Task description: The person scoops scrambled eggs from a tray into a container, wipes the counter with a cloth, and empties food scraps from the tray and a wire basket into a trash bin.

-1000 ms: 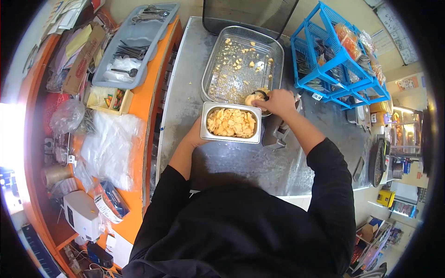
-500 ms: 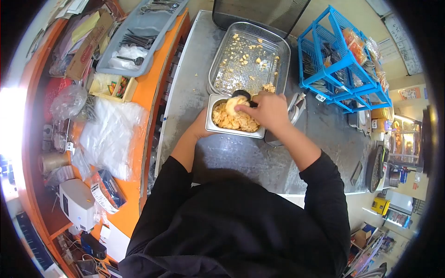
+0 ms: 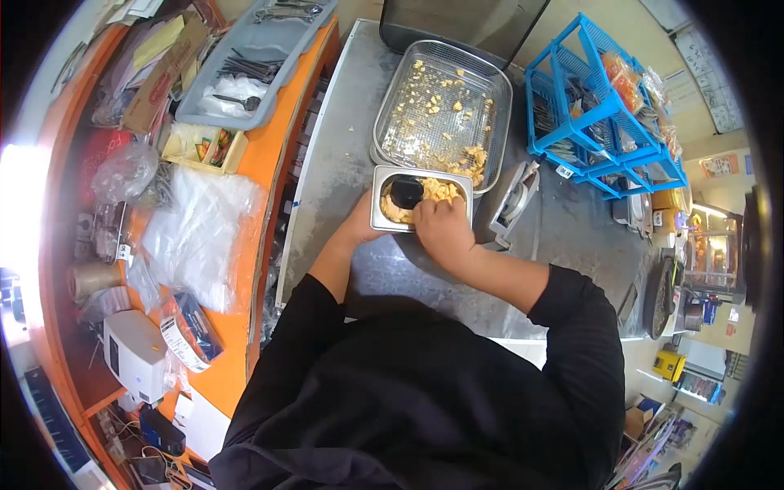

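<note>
A steel container full of pale yellow food pieces is held at its left side by my left hand, whose fingers are partly hidden behind it. My right hand reaches over the near right rim, its curled fingertips down at the food; what they hold, if anything, is hidden. A round black object lies in the container on the food, left of my right fingers. Just beyond, a wire mesh tray holds scattered crumbs and a small pile at its near right corner.
A metal device stands right of the container on the grey table. Blue stacked baskets are at the back right. Along the left, an orange counter bears a grey cutlery tray and plastic bags.
The container is more level and slightly right. My right hand has come down and left from the mesh tray's edge to the container, and the black object now lies in full view.
</note>
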Tool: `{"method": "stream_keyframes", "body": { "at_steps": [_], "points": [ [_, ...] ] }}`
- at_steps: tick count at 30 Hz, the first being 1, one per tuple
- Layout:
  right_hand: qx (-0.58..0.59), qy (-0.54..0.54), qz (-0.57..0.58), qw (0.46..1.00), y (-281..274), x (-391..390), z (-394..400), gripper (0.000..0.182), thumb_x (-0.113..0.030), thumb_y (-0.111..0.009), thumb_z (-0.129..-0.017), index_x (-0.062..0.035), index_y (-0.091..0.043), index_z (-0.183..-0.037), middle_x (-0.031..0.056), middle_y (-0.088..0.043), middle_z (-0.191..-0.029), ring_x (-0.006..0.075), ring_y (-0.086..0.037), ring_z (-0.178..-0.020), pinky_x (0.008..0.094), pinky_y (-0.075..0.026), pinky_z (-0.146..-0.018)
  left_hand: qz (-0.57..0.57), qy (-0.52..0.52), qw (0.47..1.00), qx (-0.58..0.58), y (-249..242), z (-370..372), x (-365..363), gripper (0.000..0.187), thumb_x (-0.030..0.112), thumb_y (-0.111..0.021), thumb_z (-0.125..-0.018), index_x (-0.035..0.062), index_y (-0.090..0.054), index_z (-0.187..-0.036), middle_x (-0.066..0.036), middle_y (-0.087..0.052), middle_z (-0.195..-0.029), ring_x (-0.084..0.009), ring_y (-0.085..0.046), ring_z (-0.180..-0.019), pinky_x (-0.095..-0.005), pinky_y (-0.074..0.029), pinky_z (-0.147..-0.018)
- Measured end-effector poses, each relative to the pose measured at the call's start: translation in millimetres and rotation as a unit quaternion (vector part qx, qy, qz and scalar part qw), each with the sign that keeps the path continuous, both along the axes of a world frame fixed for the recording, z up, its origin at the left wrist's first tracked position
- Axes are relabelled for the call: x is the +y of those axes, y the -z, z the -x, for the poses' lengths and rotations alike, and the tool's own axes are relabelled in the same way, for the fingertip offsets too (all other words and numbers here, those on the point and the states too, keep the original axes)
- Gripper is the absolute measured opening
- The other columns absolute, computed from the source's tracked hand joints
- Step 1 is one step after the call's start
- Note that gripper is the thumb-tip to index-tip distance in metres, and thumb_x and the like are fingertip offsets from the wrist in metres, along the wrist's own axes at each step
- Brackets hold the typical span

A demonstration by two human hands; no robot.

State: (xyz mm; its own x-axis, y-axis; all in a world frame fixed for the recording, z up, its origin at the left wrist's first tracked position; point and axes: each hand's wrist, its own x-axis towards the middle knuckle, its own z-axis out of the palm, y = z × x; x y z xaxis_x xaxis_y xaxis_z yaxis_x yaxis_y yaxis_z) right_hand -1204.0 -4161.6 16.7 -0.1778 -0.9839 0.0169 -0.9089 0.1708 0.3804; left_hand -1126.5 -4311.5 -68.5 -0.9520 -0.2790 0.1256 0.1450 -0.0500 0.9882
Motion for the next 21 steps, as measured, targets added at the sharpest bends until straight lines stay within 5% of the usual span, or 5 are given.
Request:
{"method": "stream_keyframes", "body": {
  "at_steps": [9,13,16,21],
  "points": [
    [-0.163,0.078,0.018,0.983,-35.9,23.9,32.5,0.011,-0.014,-0.057,-0.079,-0.0068,-0.063,-0.085,0.0061,-0.058,-0.074,0.0229,-0.060,-0.064,0.0393,-0.040,-0.060,-0.004,-0.008,0.999,-0.043,-0.2,-2.9,1.4,0.070,0.007,-0.083,-0.062,0.0022,-0.049,-0.123,-0.008,-0.058,-0.119,-0.0164,-0.058,-0.105,-0.0313,-0.047,-0.092],
    [-0.429,0.180,0.068,0.883,-46.9,23.2,70.5,0.022,-0.018,-0.058,-0.085,0.0000,-0.066,-0.096,0.0153,-0.066,-0.080,0.0316,-0.064,-0.076,0.0389,-0.049,-0.068,0.006,0.003,0.999,-0.033,-3.0,-0.3,0.3,0.070,0.007,-0.082,-0.064,0.0018,-0.048,-0.125,-0.009,-0.058,-0.120,-0.0168,-0.056,-0.108,-0.0312,-0.045,-0.094],
    [-0.507,0.254,0.076,0.820,-42.6,16.8,116.3,0.022,-0.020,-0.051,-0.084,-0.0049,-0.067,-0.090,0.0178,-0.065,-0.083,0.0367,-0.062,-0.087,0.0419,-0.049,-0.079,-0.062,0.015,0.997,-0.032,-1.5,1.4,0.7,0.070,0.007,-0.082,-0.065,0.0015,-0.048,-0.125,-0.009,-0.057,-0.122,-0.0168,-0.056,-0.109,-0.0310,-0.045,-0.095],
    [-0.191,0.224,0.025,0.955,1.1,0.8,180.8,0.017,-0.010,-0.055,-0.081,-0.0017,-0.068,-0.086,0.0152,-0.066,-0.083,0.0295,-0.066,-0.082,0.0376,-0.052,-0.069,-0.092,0.030,0.994,-0.049,12.9,1.0,-3.0,0.070,0.006,-0.081,-0.066,0.0010,-0.047,-0.126,-0.009,-0.056,-0.123,-0.0165,-0.055,-0.110,-0.0309,-0.044,-0.095]
  ]
}}
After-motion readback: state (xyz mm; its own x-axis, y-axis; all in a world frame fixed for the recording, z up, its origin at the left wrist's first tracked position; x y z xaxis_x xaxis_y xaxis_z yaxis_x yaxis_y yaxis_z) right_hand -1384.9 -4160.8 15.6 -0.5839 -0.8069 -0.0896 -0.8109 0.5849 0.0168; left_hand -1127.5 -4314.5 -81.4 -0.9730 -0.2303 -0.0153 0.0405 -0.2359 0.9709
